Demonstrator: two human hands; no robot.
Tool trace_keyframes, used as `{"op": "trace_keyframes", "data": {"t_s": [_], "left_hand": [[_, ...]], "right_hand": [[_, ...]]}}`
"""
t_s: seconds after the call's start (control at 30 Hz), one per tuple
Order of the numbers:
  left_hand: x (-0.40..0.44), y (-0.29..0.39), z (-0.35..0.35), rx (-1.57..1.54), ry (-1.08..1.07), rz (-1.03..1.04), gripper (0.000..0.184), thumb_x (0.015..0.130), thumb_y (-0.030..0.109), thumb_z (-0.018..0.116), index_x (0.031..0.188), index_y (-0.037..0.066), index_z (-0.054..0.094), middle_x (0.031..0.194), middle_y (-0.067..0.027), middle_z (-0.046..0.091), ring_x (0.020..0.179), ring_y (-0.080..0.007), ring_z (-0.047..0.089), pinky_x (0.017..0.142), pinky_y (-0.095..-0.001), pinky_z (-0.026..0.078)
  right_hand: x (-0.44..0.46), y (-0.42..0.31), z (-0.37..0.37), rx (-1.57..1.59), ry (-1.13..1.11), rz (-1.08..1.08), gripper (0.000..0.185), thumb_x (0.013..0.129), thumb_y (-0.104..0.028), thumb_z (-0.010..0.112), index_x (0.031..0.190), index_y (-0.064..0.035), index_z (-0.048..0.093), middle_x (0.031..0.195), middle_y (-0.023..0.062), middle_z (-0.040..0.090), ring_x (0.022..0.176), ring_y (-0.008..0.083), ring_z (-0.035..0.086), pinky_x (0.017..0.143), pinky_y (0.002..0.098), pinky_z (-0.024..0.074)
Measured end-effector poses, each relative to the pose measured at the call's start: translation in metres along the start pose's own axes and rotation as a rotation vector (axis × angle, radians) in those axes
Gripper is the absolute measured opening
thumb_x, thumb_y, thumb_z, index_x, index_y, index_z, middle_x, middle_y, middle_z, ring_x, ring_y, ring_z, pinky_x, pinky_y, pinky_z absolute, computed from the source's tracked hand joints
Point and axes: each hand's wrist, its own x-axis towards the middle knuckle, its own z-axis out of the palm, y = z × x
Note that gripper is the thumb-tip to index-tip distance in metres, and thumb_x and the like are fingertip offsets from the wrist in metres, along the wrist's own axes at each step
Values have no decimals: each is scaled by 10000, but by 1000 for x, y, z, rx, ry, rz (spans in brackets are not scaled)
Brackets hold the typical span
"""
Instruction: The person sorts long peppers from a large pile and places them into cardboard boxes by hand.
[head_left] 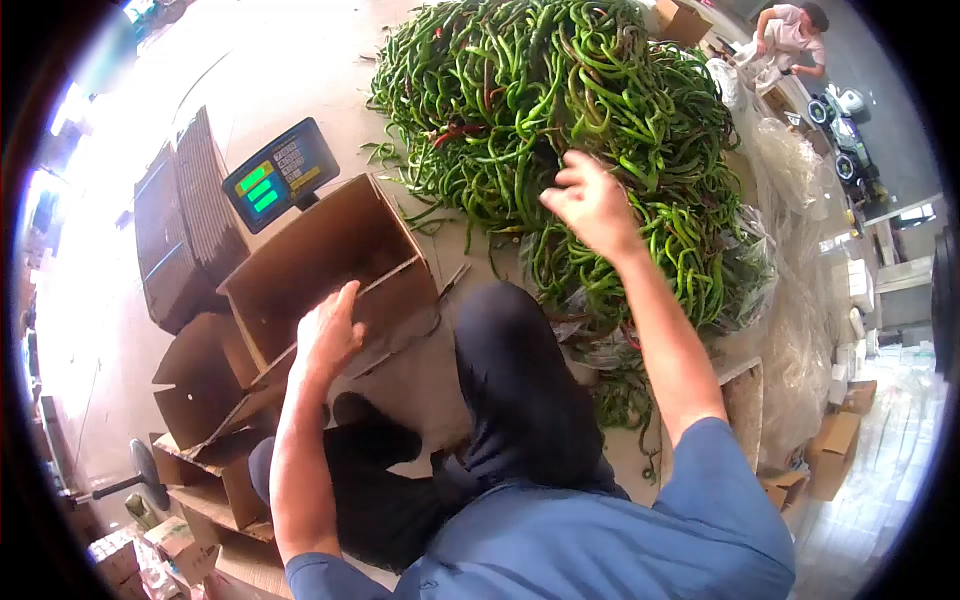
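A large heap of long green peppers (500, 90), with a few red ones among them, lies on the floor ahead. My right hand (590, 198) is over the heap's near side, fingers apart, with nothing visible in it. At the near edge of an open cardboard box (290, 260) is my left hand (330, 330), its fingers partly spread and holding nothing I can see. The inside of the box that shows is bare cardboard. Behind the box stands a scale display (281, 174) with green lit panels.
Flattened cardboard (185, 225) is stacked at the left. More open boxes (205, 385) stand below it. Clear plastic sheeting (795, 260) lies right of the heap. Another person (792, 40) is at the upper right, near a scooter (845, 135). My knee (510, 340) is between my arms.
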Motion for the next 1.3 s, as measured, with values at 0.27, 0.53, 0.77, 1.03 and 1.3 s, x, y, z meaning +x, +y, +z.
{"op": "trace_keyframes", "data": {"t_s": [0.27, 0.53, 0.77, 1.03, 1.3], "left_hand": [[14, 23, -26, -262, 96, 22, 560, 905, 243, 694, 1396, 52, 505, 1278, -197, 625, 1172, -377, 594, 978, -429, 485], [16, 29, -23, -293, 63, 214, 516, 888, 222, 709, 1328, 9, 542, 1226, -204, 634, 1121, -373, 610, 952, -437, 494], [25, 30, -19, -342, 24, 303, 476, 891, 219, 711, 1292, 11, 562, 1247, -205, 633, 1125, -385, 611, 960, -448, 500], [25, 32, -13, -364, 59, 348, 442, 889, 216, 709, 1260, 11, 586, 1239, -200, 635, 1121, -376, 616, 950, -443, 510], [21, 30, -12, -355, 100, 340, 431, 880, 205, 708, 1248, 12, 591, 1226, -183, 639, 1106, -356, 627, 940, -430, 513]], "right_hand": [[81, 132, 122, -827, 208, -10, 1033, 777, -275, 783, 1554, -31, 147, 1314, 261, 502, 1166, 442, 543, 885, 511, 537], [137, 118, 129, -1087, -135, 240, 1087, 832, -236, 745, 1604, -123, -13, 1224, 290, 584, 978, 421, 675, 820, 475, 567], [115, 124, 134, -1098, 30, 155, 550, 851, -106, 634, 1332, -12, 385, 1169, 275, 590, 1047, 439, 632, 831, 507, 554], [123, 123, 138, -1021, 59, 268, 475, 831, -131, 649, 1233, -14, 425, 1069, 234, 652, 1022, 414, 657, 833, 499, 555], [133, 134, 103, -807, 39, 127, 343, 933, -270, 615, 1218, -89, 551, 932, 210, 714, 893, 440, 680, 761, 551, 517]]}}
